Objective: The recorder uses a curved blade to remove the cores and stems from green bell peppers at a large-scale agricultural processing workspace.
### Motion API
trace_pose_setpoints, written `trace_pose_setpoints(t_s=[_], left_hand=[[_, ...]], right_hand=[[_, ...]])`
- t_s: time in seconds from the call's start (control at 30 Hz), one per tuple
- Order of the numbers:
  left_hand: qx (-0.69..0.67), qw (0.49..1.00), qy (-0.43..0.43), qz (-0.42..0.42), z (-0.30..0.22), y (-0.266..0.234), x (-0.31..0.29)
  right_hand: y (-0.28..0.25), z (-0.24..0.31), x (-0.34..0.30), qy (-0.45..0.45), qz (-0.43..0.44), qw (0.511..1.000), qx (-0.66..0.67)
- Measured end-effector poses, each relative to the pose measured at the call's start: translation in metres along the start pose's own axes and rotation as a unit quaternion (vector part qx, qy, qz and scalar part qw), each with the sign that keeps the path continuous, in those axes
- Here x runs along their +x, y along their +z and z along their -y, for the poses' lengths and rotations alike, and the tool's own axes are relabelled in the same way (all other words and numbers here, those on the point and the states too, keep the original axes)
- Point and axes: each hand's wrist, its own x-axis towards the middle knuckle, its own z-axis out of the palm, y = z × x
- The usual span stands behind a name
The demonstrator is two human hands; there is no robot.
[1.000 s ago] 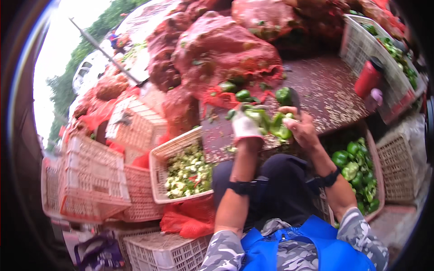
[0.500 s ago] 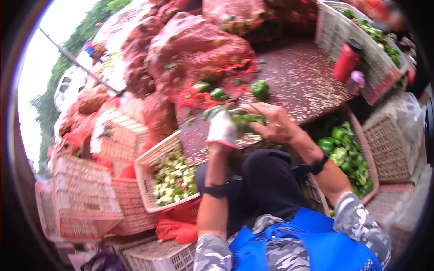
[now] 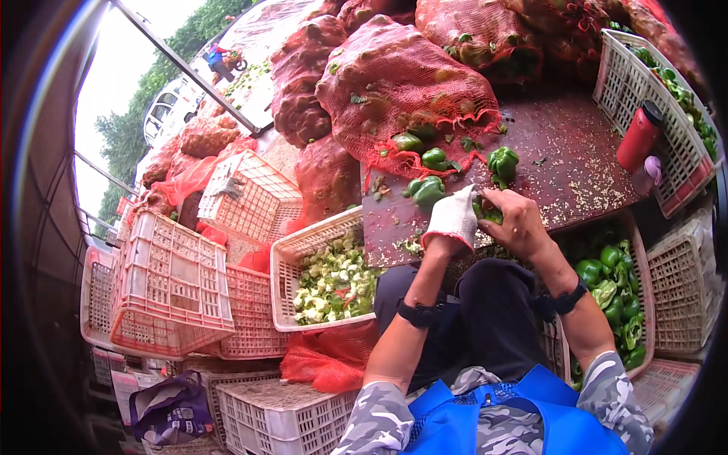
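1. Our white-gloved left hand (image 3: 453, 218) and bare right hand (image 3: 518, 222) close their fingers on a green bell pepper (image 3: 489, 213), mostly hidden between them.
2. Beyond the fingers, a red mesh sack (image 3: 402, 91) lies on the dark seed-strewn surface (image 3: 576, 159).

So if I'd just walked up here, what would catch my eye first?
Probably the big red net sacks piled at the back. Next, the two hands at the dark board: the gloved left hand and bare right hand meet on a green pepper. A basket of pepper scraps sits lower left.
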Motion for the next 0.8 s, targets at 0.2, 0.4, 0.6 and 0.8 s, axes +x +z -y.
trace_pose_setpoints(t_s=[0.2,0.4,0.6,0.8], left_hand=[[0.044,0.996,0.016,0.071,-0.003,0.012,0.000],[0.148,0.987,-0.031,0.051,-0.010,0.020,0.002],[0.041,0.993,-0.062,-0.087,-0.006,0.036,0.005],[-0.130,0.976,-0.111,-0.132,-0.015,0.049,0.010]], right_hand=[[0.001,-0.005,0.000,0.071,0.101,0.992,0.032],[0.028,-0.014,-0.009,0.050,0.027,0.998,0.016],[0.036,-0.020,-0.010,0.051,-0.021,0.998,0.005],[0.035,-0.025,-0.009,0.048,-0.095,0.994,-0.001]])
